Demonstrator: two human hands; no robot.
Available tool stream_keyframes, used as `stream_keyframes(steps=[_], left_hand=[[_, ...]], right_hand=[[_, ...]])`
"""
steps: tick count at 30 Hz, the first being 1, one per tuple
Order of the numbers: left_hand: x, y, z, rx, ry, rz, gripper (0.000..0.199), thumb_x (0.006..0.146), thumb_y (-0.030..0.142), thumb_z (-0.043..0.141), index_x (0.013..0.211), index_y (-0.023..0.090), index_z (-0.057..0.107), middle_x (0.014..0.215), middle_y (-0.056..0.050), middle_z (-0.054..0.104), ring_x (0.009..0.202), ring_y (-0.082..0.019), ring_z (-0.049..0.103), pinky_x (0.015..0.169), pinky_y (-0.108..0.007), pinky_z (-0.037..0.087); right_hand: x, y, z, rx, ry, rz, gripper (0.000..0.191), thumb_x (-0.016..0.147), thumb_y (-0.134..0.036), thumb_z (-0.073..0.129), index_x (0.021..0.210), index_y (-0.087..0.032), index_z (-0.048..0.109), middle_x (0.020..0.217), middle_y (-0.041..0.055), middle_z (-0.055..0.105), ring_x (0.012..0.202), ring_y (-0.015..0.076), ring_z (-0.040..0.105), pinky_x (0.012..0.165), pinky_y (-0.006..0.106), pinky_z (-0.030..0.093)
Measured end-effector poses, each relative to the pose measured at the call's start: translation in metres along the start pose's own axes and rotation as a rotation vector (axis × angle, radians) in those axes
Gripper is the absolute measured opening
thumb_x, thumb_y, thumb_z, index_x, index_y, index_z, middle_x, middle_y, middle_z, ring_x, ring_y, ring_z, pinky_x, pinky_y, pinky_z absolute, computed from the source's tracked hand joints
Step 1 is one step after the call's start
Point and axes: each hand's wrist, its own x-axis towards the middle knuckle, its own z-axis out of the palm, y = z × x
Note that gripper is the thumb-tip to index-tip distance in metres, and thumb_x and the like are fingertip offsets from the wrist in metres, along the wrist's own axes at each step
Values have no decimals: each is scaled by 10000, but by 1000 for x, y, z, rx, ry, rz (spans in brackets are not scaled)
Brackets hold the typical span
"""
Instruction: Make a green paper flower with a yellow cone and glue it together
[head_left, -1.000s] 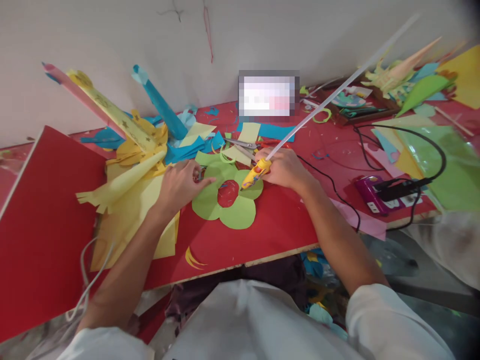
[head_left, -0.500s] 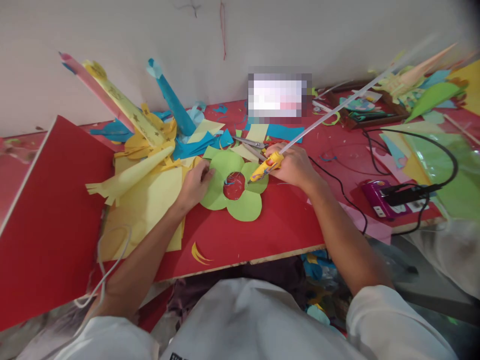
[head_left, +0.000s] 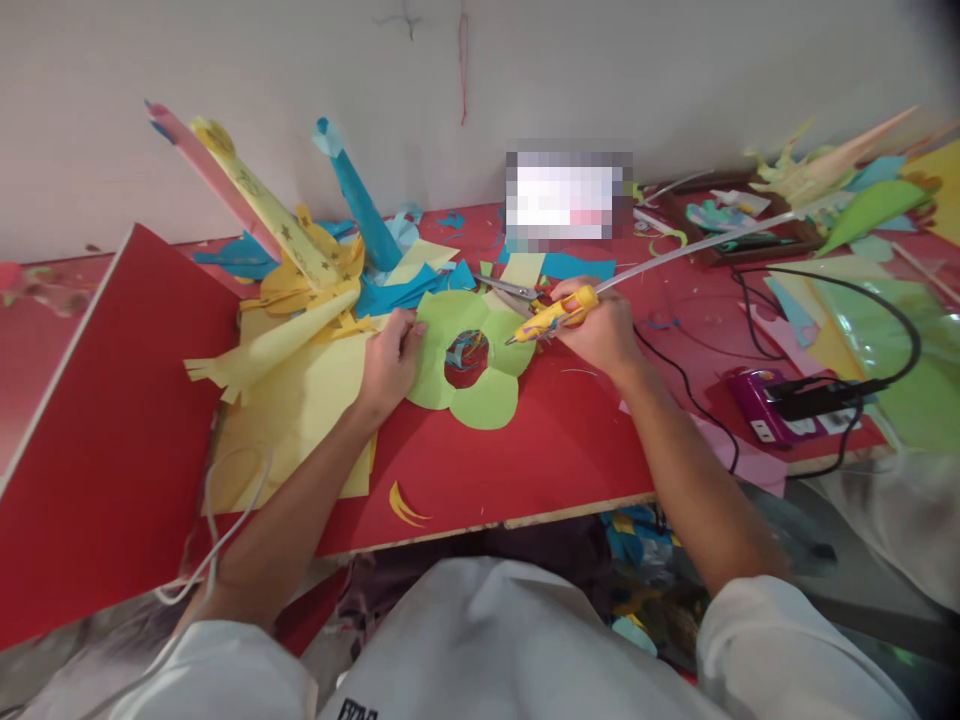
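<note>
My left hand pinches the left edge of a green paper flower, which has rounded petals and a round hole in its middle. The flower's near side is tilted slightly up off the red table. In my right hand is a yellow glue gun, its tip pointing left over the flower's right petals. A long clear glue stick sticks out of the gun's back toward the upper right. Scissors lie just behind the flower, among paper scraps.
Rolled paper cones, one of them blue, stand at the back left by a red board. Yellow sheets lie left. A purple power socket with black cables sits right. A wooden tray and a blurred-out screen are behind.
My right hand has drawn the glue gun up and to the right, off the petal, and its glue stick now slants lower. My left hand still holds the flower, which has tilted a little.
</note>
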Motion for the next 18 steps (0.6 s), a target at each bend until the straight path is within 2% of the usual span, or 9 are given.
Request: stream_keyframes(steps=[4, 7, 11, 13, 18], left_hand=[[3, -2, -2, 26, -55, -33, 146, 1009, 338, 542, 929, 220, 577, 666, 47, 500, 588, -124, 415, 613, -262, 362], [4, -2, -3, 83, -149, -75, 155, 1012, 338, 534, 953, 216, 609, 721, 25, 573, 606, -128, 456, 645, -269, 384], [6, 0, -3, 111, -260, -90, 174, 1015, 358, 526, 955, 223, 618, 694, 19, 569, 620, -152, 486, 671, -286, 399], [6, -1, -3, 110, -269, -100, 166, 1012, 358, 530, 957, 227, 617, 680, 23, 556, 621, -159, 489, 671, -289, 395], [7, -3, -4, 88, -207, -104, 154, 1017, 325, 531, 924, 219, 594, 708, 20, 571, 645, -151, 508, 682, -278, 396]], right_hand=[[-1, -2, 1, 95, -12, -57, 195, 840, -277, 735, 1026, -262, 679, 1103, 92, 801, 1081, 323, 757, 974, 457, 594], [-1, -7, 3, 138, -78, -131, 241, 812, -236, 735, 1047, -259, 686, 1136, 98, 796, 1125, 331, 745, 1013, 479, 578], [-2, -15, 7, 148, -167, -197, 368, 803, -205, 734, 1165, -267, 700, 1255, 102, 777, 1245, 358, 702, 1101, 539, 532], [-3, -19, 9, 132, -187, -216, 413, 812, -197, 729, 1216, -276, 700, 1309, 98, 763, 1274, 365, 685, 1126, 561, 511], [-3, -25, 9, 84, -190, -246, 479, 814, -181, 731, 1279, -291, 707, 1356, 95, 744, 1277, 371, 671, 1135, 572, 494]])
